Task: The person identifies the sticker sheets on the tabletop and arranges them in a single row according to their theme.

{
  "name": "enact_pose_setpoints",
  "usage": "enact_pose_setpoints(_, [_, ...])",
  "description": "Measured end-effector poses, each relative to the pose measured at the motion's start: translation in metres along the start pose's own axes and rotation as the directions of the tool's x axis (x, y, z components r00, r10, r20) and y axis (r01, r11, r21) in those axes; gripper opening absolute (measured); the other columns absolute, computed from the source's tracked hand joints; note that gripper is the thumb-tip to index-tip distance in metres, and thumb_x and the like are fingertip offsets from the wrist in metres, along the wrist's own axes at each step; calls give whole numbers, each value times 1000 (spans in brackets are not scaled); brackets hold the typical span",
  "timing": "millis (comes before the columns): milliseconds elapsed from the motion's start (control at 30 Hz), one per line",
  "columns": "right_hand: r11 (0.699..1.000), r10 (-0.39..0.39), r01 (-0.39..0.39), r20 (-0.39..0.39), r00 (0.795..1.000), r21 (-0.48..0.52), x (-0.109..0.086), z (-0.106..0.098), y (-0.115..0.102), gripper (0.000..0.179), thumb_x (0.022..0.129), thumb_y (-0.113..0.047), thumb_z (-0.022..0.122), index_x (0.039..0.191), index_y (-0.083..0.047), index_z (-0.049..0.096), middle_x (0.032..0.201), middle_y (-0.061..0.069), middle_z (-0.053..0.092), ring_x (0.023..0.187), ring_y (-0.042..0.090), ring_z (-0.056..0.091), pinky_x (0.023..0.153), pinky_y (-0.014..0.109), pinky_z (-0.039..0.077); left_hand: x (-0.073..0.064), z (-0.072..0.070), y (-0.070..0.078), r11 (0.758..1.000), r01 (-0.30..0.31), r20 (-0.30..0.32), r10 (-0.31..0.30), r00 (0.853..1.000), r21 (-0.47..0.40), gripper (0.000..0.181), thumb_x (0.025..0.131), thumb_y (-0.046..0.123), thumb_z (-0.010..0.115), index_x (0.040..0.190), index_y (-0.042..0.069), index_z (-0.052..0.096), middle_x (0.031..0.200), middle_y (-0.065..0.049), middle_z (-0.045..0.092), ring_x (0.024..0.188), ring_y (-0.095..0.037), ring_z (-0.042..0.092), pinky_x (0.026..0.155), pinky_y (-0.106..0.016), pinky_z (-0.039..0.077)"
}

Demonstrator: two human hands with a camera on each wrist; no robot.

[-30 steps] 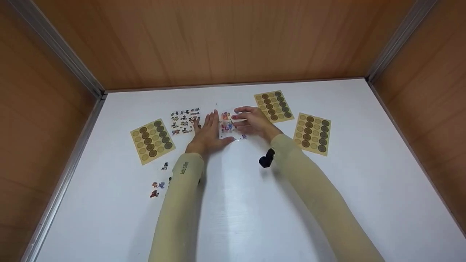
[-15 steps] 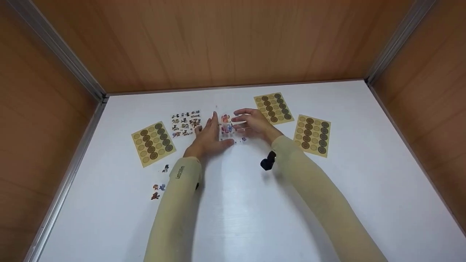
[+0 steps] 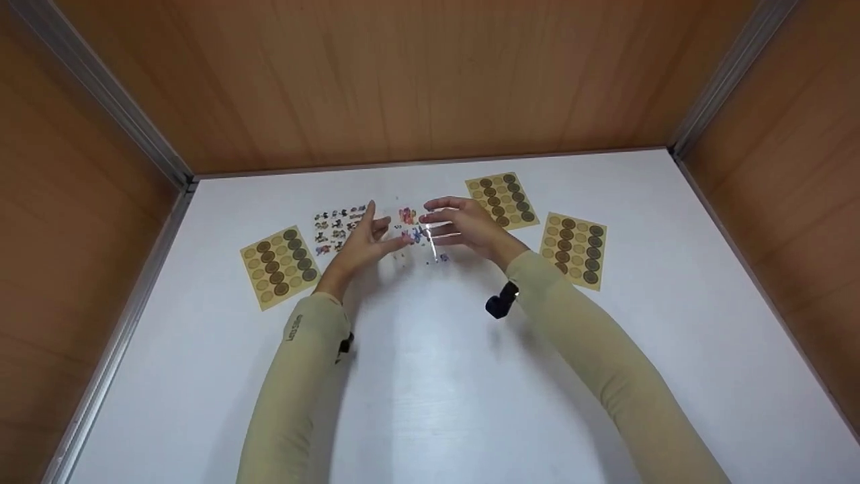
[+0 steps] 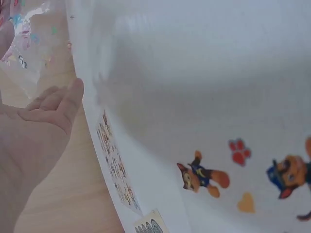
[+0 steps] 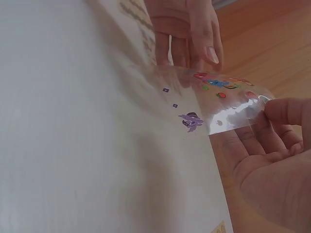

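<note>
My right hand pinches the edge of a clear plastic sticker sheet between thumb and fingers. In the right wrist view the sheet bends up off the white table, with colourful stickers on it. A purple figure sticker lies beside it on the tabletop. My left hand is raised at the sheet's left side, its fingers extended and thumb pointing toward the sheet. Whether that thumb touches the sheet cannot be told. In the left wrist view, the left hand has nothing between its fingers.
A second sheet of small character stickers lies left of centre. Yellow sheets of round stickers lie at left, back right and right. Loose dog stickers are on the table. Wooden panels enclose it.
My left hand has lifted from beside the sheet and shifted left. The right hand has stayed near its place, and the sheet now catches a bright glare near its right edge.
</note>
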State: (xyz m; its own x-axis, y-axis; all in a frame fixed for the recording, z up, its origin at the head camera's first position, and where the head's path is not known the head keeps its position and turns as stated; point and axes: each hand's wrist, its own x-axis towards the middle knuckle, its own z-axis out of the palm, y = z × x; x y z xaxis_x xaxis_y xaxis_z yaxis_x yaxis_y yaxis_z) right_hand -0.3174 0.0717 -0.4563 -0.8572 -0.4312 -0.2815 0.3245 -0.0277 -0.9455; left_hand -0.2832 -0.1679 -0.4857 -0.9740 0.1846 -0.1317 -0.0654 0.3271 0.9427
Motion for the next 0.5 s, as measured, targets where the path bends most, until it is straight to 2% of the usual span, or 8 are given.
enact_pose_setpoints(133, [1000,-24,24,34,999,10,-6,4,-3,27,105,-12,55,130,-6,63,133,20,64,119,39,64,99,47,54,-4,-4,3,990,41,6,-41,999,-136,119,84,40,84,164,17,-2,154,-14,46,136,-28,51,114,-42,40])
enact_pose_setpoints(267, [998,-50,48,59,997,46,-13,6,-4,28,104,-11,56,131,-3,62,132,22,64,119,41,63,95,45,56,-10,-5,4,957,62,34,-54,998,-283,113,85,32,84,165,19,5,145,-15,52,122,-29,62,105,-46,49])
enact_pose_setpoints(367, [995,-58,52,75,996,88,-18,7,-3,30,103,-11,58,131,-1,61,131,23,63,120,42,62,97,48,55,-17,-4,3,932,56,54,-39,998,-359,104,87,23,83,164,18,13,139,-17,55,117,-32,64,99,-49,53])
enact_pose_setpoints(500, [989,-48,36,85,995,140,-27,8,1,30,103,-11,59,131,0,60,127,23,64,115,40,66,97,48,54,-28,0,1,923,11,57,12,998,-385,90,89,16,80,160,17,25,130,-20,60,108,-34,68,93,-51,57])
